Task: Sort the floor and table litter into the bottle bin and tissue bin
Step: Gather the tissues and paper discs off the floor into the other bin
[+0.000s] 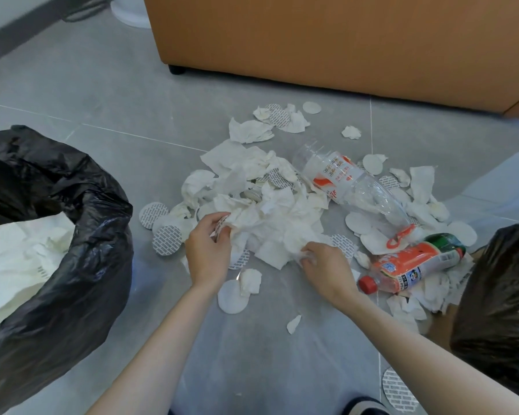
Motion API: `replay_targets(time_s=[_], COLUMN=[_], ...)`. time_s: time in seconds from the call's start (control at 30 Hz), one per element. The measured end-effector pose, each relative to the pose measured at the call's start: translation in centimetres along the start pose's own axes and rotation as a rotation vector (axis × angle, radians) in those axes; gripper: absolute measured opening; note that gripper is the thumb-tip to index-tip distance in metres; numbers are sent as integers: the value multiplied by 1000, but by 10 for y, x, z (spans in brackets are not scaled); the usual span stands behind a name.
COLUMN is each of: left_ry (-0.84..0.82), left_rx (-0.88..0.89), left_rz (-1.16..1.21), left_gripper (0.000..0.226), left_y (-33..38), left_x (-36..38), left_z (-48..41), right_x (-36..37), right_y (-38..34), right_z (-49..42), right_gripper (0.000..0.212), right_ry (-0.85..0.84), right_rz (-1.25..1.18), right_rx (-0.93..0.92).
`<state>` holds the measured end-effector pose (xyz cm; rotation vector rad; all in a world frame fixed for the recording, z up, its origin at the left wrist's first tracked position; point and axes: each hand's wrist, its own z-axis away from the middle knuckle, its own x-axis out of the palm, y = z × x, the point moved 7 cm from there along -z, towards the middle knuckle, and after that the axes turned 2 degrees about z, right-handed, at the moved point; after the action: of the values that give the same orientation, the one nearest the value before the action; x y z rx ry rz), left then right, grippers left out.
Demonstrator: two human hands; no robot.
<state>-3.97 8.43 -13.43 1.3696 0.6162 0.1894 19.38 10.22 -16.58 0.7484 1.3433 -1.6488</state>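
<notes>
Grey tiled floor: left hand and right hand each gripped crumpled tissues, bottles just right of the right-hand grip

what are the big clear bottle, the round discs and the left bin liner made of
Big clear bottle: thin plastic, glossy; the floor shows through it. Round discs: probably paper or foil seal liners, matte, with printed grey rows. Left bin liner: thin black plastic film, shiny and crinkled.

Soft even light, faint shadows, mild blur, wide-angle bowing at edges, sheen on tissue bin.
</notes>
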Motion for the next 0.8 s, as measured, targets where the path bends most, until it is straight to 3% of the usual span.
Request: replay_targets(time_s=[0.3, 0.8], left_ry=[-28, -80], left_rx=[-34, 34], left_rz=[183, 291], left_gripper=[34, 16], left_y=[37, 175], left_x=[3, -53], left_z=[2, 17], right_x=[-78, -190], right_y=[-31, -79], right_z=[26, 69], right_gripper=[21, 11], right_ry=[200, 235], right_rz=[-377, -431], right_rx=[19, -72])
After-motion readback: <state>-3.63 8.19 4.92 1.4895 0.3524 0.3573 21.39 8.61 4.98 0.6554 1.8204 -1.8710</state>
